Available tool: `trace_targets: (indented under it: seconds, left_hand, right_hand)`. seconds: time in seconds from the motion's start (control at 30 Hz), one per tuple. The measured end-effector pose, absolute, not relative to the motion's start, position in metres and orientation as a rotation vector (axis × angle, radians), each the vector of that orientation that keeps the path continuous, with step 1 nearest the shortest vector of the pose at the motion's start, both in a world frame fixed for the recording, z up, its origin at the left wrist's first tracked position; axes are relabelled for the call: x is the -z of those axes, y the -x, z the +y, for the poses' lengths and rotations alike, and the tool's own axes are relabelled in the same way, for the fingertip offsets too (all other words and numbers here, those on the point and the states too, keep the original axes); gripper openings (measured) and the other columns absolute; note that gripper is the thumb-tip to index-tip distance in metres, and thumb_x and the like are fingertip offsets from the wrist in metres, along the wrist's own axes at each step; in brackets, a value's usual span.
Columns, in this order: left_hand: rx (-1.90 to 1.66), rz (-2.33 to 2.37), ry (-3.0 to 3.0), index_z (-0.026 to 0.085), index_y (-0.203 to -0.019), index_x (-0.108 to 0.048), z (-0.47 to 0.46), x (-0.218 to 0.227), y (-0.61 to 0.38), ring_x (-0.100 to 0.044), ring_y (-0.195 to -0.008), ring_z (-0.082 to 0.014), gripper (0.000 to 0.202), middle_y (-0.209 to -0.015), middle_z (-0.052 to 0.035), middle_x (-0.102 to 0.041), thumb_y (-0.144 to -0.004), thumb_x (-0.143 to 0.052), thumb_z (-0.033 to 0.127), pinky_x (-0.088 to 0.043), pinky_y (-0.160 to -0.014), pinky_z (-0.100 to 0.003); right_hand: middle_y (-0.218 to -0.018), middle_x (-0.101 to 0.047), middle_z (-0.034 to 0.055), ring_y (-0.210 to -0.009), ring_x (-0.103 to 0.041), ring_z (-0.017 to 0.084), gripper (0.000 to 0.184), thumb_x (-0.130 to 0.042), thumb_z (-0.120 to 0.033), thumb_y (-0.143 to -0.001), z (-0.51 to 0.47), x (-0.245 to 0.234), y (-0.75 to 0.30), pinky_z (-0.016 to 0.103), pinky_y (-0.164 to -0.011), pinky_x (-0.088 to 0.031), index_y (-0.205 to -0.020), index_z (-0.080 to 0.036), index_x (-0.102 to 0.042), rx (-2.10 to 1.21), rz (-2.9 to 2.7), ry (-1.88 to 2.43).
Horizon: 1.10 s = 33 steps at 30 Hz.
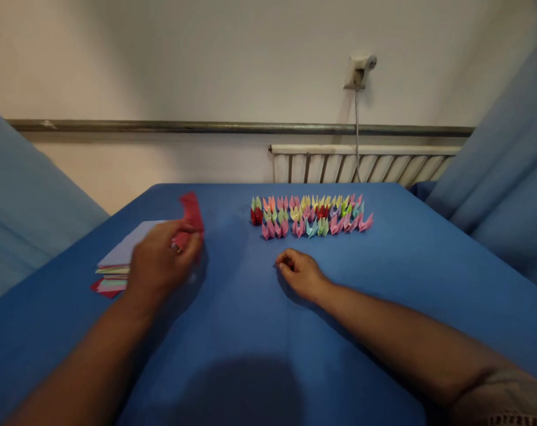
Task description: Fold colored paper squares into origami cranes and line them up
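Observation:
Pinched in my left hand (164, 254) is a red sheet of paper (191, 212), raised over the left side of the table and somewhat blurred. Just left of that hand lies a stack of coloured paper (128, 244) with a pale sheet on top, partly covered by the hand. My right hand (300, 273) rests on the table near the middle, its fingers curled with thumb and forefinger together; whether anything is between them I cannot make out. Beyond it stand rows of small folded paper cranes (312, 218) in pink, yellow, green, blue and red.
The blue table (241, 331) stretches to a wall with a metal rail (206, 126) and a white radiator (321, 163). A cord (357, 130) hangs from a wall socket (356, 74). Blue curtains (508, 154) hang on both sides.

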<state>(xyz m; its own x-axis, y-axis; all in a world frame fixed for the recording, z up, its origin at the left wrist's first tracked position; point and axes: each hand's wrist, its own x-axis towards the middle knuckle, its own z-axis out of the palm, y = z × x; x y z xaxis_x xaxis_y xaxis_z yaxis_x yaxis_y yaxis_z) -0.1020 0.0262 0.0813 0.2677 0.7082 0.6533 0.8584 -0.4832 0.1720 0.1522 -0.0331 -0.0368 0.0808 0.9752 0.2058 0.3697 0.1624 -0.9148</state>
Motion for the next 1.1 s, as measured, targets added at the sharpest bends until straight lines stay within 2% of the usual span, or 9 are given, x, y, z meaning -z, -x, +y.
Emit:
trace_targets:
  seconds: [0.03,0.1,0.2,0.4,0.57,0.73,0.83,0.97,1.1]
  left_hand:
    - [1.051,-1.243,2.481,0.019,-0.096,-0.061,0.016,-0.076,0.091,-0.063,-0.096,-0.0221,0.013,-0.101,-0.0056,-0.069,-0.086,-0.057,0.026,-0.049,-0.088,-0.037]
    - [1.005,-0.84,2.792,0.019,-0.096,-0.059,-0.003,-0.062,0.07,-0.063,-0.102,-0.0205,0.01,-0.107,-0.0062,-0.069,-0.088,-0.054,0.018,-0.047,-0.094,-0.037]
    - [0.732,-0.596,3.04,0.02,-0.101,-0.059,-0.018,-0.038,0.049,-0.059,-0.113,-0.0207,0.017,-0.114,-0.0058,-0.067,-0.089,-0.05,0.012,-0.041,-0.102,-0.041]
    - [0.425,-0.45,3.169,0.02,-0.104,-0.061,-0.01,-0.011,0.042,-0.048,-0.128,-0.0259,0.021,-0.127,-0.0074,-0.062,-0.09,-0.048,0.012,-0.034,-0.109,-0.048]
    - [0.42,-0.465,3.211,0.02,-0.102,-0.062,-0.012,-0.017,0.045,-0.045,-0.131,-0.0261,0.022,-0.13,-0.0077,-0.06,-0.087,-0.049,0.01,-0.032,-0.111,-0.049]
    - [0.5,-0.442,3.429,0.021,-0.103,-0.062,-0.016,-0.028,0.047,-0.05,-0.127,-0.0244,0.024,-0.126,-0.0067,-0.063,-0.083,-0.053,0.012,-0.036,-0.111,-0.045]
    - [0.925,-0.895,3.469,0.021,-0.111,-0.06,-0.006,-0.026,0.049,-0.055,-0.121,-0.025,0.028,-0.128,-0.0087,-0.061,-0.083,-0.059,0.021,-0.042,-0.106,-0.045]
    - [1.56,-1.769,3.215,0.018,-0.128,-0.051,0.011,-0.019,0.049,-0.059,-0.114,-0.0272,0.056,-0.13,-0.0146,-0.058,-0.077,-0.069,0.035,-0.05,-0.094,-0.046]
    - [1.736,-2.235,3.395,0.016,-0.11,-0.063,0.009,-0.018,0.044,-0.068,-0.096,-0.0245,0.047,-0.109,-0.0121,-0.071,-0.07,-0.077,0.038,-0.055,-0.082,-0.038]
  right_hand:
    - [-0.077,-0.066,0.001,-0.068,-0.059,0.014,0.007,-0.057,-0.025,-0.083,-0.031,0.037,-0.153,0.027,-0.064,-0.046,-0.085,-0.021,-0.063,-0.868,-1.352,1.313]
    - [-0.079,-0.067,0.0033,-0.062,-0.06,0.014,0.026,-0.056,-0.044,-0.086,-0.026,0.035,-0.158,0.026,-0.057,-0.046,-0.084,-0.019,-0.063,-1.079,-1.086,1.181]
    - [-0.081,-0.069,0.0057,-0.063,-0.062,0.015,0.05,-0.049,-0.065,-0.085,-0.021,0.027,-0.167,0.027,-0.055,-0.047,-0.089,-0.018,-0.065,-1.318,-0.766,1.006]
    - [-0.075,-0.066,0.0039,-0.062,-0.06,0.015,0.061,-0.052,-0.078,-0.076,-0.022,0.018,-0.176,0.026,-0.056,-0.045,-0.085,-0.019,-0.066,-1.468,-0.814,0.927]
    - [-0.078,-0.067,0.0039,-0.073,-0.061,0.018,0.054,-0.061,-0.072,-0.073,-0.023,0.02,-0.176,0.03,-0.065,-0.048,-0.086,-0.02,-0.067,-1.355,-0.903,0.956]
    - [-0.074,-0.067,-0.0022,-0.066,-0.06,0.014,0.039,-0.086,-0.042,-0.054,-0.021,0.024,-0.179,0.029,-0.068,-0.047,-0.08,-0.02,-0.066,-1.26,-1.009,1.067]
    - [-0.072,-0.067,-0.0033,-0.062,-0.06,0.012,0.037,-0.086,-0.038,-0.056,-0.023,0.022,-0.178,0.027,-0.066,-0.048,-0.08,-0.02,-0.065,-1.319,-0.994,0.999]
    - [-0.076,-0.069,-0.0024,-0.065,-0.063,0.012,0.037,-0.086,-0.035,-0.059,-0.027,0.017,-0.176,0.027,-0.068,-0.051,-0.085,-0.02,-0.065,-1.366,-0.923,0.887]
    - [-0.079,-0.069,-0.0013,-0.066,-0.064,0.013,0.037,-0.086,-0.035,-0.059,-0.03,0.014,-0.174,0.029,-0.069,-0.053,-0.087,-0.02,-0.066,-1.426,-0.91,0.888]
